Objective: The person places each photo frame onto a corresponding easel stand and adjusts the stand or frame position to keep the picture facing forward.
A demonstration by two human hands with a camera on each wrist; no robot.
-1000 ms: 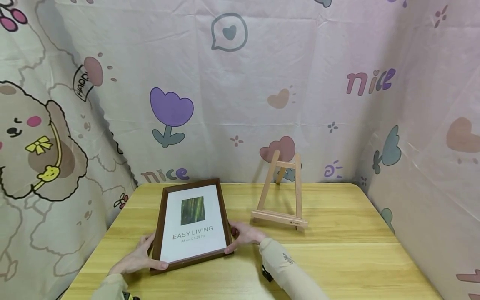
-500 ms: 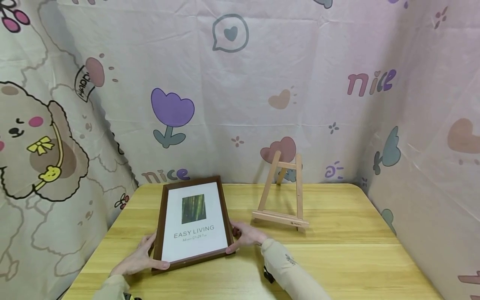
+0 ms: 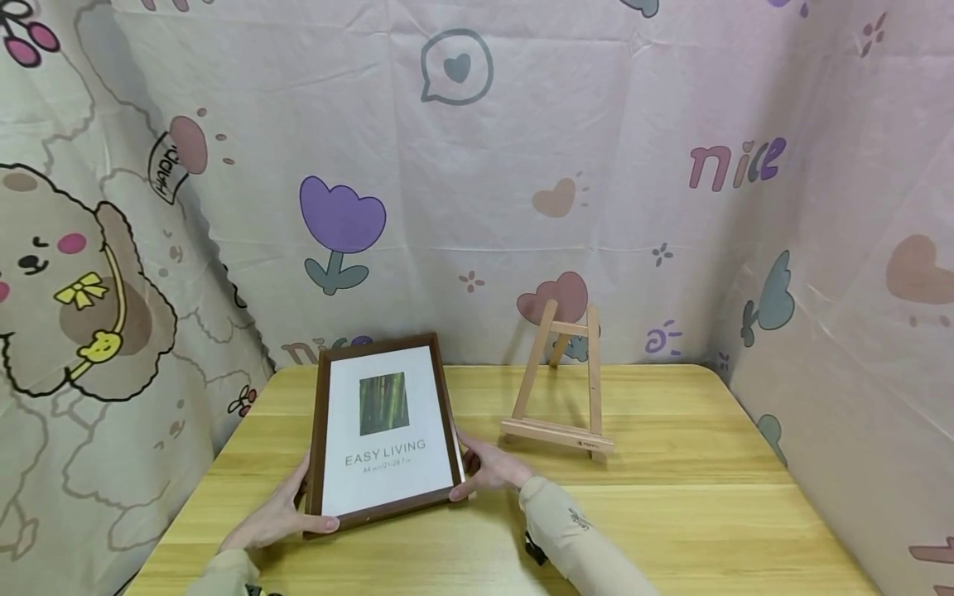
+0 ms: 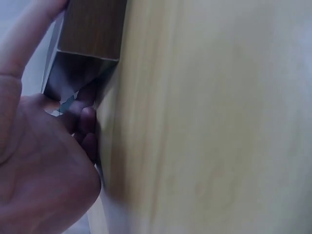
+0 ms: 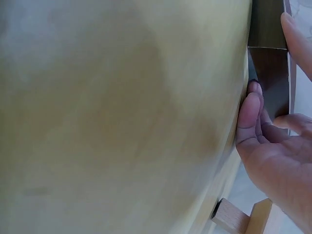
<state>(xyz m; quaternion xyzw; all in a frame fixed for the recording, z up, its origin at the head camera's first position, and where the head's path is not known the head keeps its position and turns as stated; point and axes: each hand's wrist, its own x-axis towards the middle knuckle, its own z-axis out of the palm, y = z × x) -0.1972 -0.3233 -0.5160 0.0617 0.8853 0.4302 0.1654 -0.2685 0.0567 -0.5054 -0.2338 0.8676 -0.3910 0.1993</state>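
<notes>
A brown picture frame (image 3: 383, 502) with a white "EASY LIVING" sheet and a small green picture leans with its far edge raised. At its lower left corner my left hand (image 3: 276, 511) grips it, thumb over the front edge and fingers around the side. My right hand (image 3: 488, 468) holds the opposite lower corner the same way. In the left wrist view, fingers curl beneath the picture frame (image 4: 95, 29), near the tabletop. The right wrist view has my fingertips tucked behind the frame's side (image 5: 273, 73). The frame's back is hidden in the head view.
A small wooden easel (image 3: 555, 429) stands on the table (image 3: 671, 513) to the right of the picture frame; its foot (image 5: 231, 217) enters the right wrist view. Patterned cloth (image 3: 462, 182) hangs behind the table and along both sides.
The far edge of the picture frame has risen, tilting the frame more toward me. Both hands keep their grip on the lower corners, almost in place.
</notes>
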